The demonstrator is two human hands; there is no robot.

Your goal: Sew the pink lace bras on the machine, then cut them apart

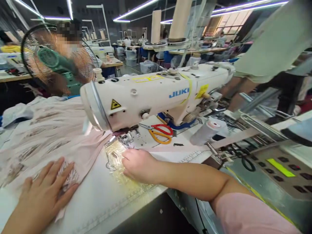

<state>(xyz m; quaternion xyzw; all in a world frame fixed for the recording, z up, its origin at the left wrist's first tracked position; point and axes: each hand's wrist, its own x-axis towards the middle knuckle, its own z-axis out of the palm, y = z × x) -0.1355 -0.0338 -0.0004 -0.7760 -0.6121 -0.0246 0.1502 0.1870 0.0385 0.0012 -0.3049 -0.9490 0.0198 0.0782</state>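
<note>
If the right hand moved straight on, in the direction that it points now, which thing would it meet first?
Passing over the yellowish film, the right hand would probably meet the edge of the pink fabric first, though the depth is hard to judge.

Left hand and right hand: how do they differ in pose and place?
The left hand has its fingers spread; the right hand has them curled. The left hand lies on the pink cloth; the right hand is at the yellowish patch near the sewing machine. Both hands are bare.
</note>
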